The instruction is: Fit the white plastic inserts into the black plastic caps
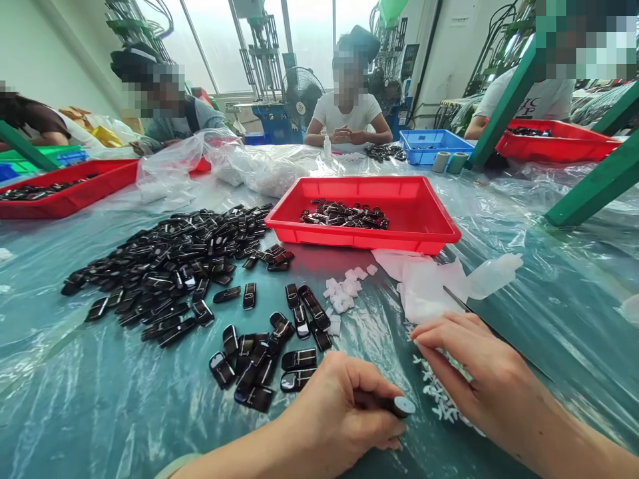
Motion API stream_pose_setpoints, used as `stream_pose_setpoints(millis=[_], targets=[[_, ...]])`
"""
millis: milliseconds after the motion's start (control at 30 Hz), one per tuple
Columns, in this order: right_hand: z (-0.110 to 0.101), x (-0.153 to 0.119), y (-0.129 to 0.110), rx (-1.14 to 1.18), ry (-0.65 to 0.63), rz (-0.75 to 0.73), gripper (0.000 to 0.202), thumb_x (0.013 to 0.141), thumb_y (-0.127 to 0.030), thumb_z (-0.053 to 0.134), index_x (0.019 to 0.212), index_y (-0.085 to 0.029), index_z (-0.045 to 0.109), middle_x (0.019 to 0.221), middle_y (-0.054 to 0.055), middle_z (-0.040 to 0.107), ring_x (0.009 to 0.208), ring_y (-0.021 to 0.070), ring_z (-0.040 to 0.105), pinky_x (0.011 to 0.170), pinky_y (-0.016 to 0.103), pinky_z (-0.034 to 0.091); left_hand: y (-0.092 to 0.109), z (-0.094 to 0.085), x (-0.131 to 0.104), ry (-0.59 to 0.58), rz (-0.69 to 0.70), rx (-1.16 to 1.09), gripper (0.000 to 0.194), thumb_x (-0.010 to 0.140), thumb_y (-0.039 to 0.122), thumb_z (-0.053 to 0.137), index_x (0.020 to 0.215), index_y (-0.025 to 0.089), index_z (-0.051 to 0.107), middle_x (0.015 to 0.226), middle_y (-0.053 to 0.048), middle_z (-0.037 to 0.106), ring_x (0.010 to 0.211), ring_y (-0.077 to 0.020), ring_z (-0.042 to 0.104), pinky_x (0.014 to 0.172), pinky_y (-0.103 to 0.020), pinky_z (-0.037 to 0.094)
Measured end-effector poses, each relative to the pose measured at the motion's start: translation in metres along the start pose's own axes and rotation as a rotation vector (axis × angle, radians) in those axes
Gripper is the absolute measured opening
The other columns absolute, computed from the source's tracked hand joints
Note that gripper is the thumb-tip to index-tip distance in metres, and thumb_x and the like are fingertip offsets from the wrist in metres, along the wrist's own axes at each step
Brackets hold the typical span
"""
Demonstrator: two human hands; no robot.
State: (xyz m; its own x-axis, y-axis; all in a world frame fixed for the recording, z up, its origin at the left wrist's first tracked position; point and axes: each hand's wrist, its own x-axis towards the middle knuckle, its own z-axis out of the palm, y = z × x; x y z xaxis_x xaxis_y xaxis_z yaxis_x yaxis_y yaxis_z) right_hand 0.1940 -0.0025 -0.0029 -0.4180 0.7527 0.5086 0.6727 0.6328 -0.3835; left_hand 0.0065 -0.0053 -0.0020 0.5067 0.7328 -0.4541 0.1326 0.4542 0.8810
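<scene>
My left hand (349,406) is closed around a dark oblong piece (403,406), whose pale round end pokes out past the thumb. My right hand (479,366) has thumb and fingertips pinched together. Anything small between them is too unclear to name. Small white plastic pieces (442,392) lie below that hand on the sheet. Partly hidden behind it, slim metal tweezers (456,299) slant across the table. A small group of glossy black oblong pieces with silver bars (254,369) lies left of my left hand, with a large heap of them (174,266) farther off.
A red tray (364,236) holding more black pieces stands ahead. Nearer are white foam-like bits (344,289), white sheets (429,286) and a translucent bottle (494,274). Green posts (509,100) rise at right. Several people sit around the plastic-covered table; one opposite has clasped hands (344,135).
</scene>
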Motion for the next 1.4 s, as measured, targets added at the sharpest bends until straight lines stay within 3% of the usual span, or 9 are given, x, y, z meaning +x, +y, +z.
stream_pose_setpoints(millis=[133,233,367,567,867,1100,1400], targets=[[-0.007,-0.002,-0.01,0.289,-0.066,0.155,0.011,0.083,-0.011,0.051,0.076,-0.02,0.054,0.071,-0.003,0.062,0.066,0.0094,0.059,0.06,0.019,0.047,-0.001,0.001,0.0,0.007,-0.009,-0.01,0.011,0.056,0.014,0.063,0.065,0.009,0.066,0.057,0.0,0.055,0.05,-0.0114,0.054,0.052,-0.023,0.044],[-0.008,-0.002,-0.016,0.453,-0.125,0.298,0.007,0.078,-0.017,0.06,0.074,-0.021,0.058,0.067,-0.004,0.063,0.06,0.009,0.06,0.055,0.017,0.048,-0.004,-0.002,0.001,-0.026,0.007,0.004,0.012,0.058,0.014,0.062,0.068,0.01,0.067,0.055,0.0,0.056,0.051,-0.0116,0.054,0.054,-0.023,0.044],[-0.003,-0.001,-0.021,0.568,-0.101,0.151,0.01,0.077,-0.011,0.061,0.073,-0.02,0.061,0.065,-0.002,0.065,0.059,0.0099,0.06,0.057,0.019,0.05,-0.006,-0.005,0.001,-0.062,0.03,0.03,0.014,0.062,0.014,0.06,0.072,0.011,0.069,0.056,0.0,0.056,0.052,-0.0114,0.055,0.054,-0.022,0.042],[-0.001,-0.003,-0.024,0.438,0.016,-0.048,0.019,0.075,-0.004,0.061,0.083,-0.02,0.063,0.067,0.001,0.064,0.058,0.0116,0.058,0.059,0.024,0.049,-0.005,-0.005,-0.002,-0.088,0.052,0.062,0.017,0.064,0.013,0.058,0.074,0.013,0.072,0.058,0.0,0.055,0.052,-0.0097,0.053,0.053,-0.02,0.041],[-0.002,-0.006,-0.025,0.271,-0.005,-0.158,0.021,0.073,-0.002,0.06,0.088,-0.017,0.061,0.072,0.005,0.063,0.064,0.0145,0.055,0.061,0.031,0.047,-0.005,-0.005,-0.001,-0.08,0.071,0.082,0.02,0.063,0.012,0.056,0.074,0.012,0.072,0.058,0.0,0.055,0.054,-0.0108,0.054,0.053,-0.021,0.042],[0.001,-0.014,-0.028,0.175,0.055,-0.159,0.023,0.073,-0.001,0.06,0.089,-0.017,0.062,0.073,0.004,0.062,0.066,0.0149,0.055,0.064,0.032,0.047,-0.006,-0.004,-0.001,-0.077,0.071,0.075,0.016,0.064,0.013,0.057,0.07,0.011,0.071,0.055,0.001,0.055,0.053,-0.0105,0.054,0.053,-0.02,0.041],[0.0,-0.018,-0.027,0.111,0.017,-0.176,0.022,0.075,-0.003,0.058,0.091,-0.018,0.059,0.074,0.004,0.062,0.069,0.0166,0.057,0.065,0.032,0.048,-0.007,-0.005,-0.001,-0.081,0.079,0.059,0.015,0.065,0.015,0.057,0.07,0.012,0.07,0.055,0.001,0.055,0.053,-0.0099,0.054,0.053,-0.019,0.041]])
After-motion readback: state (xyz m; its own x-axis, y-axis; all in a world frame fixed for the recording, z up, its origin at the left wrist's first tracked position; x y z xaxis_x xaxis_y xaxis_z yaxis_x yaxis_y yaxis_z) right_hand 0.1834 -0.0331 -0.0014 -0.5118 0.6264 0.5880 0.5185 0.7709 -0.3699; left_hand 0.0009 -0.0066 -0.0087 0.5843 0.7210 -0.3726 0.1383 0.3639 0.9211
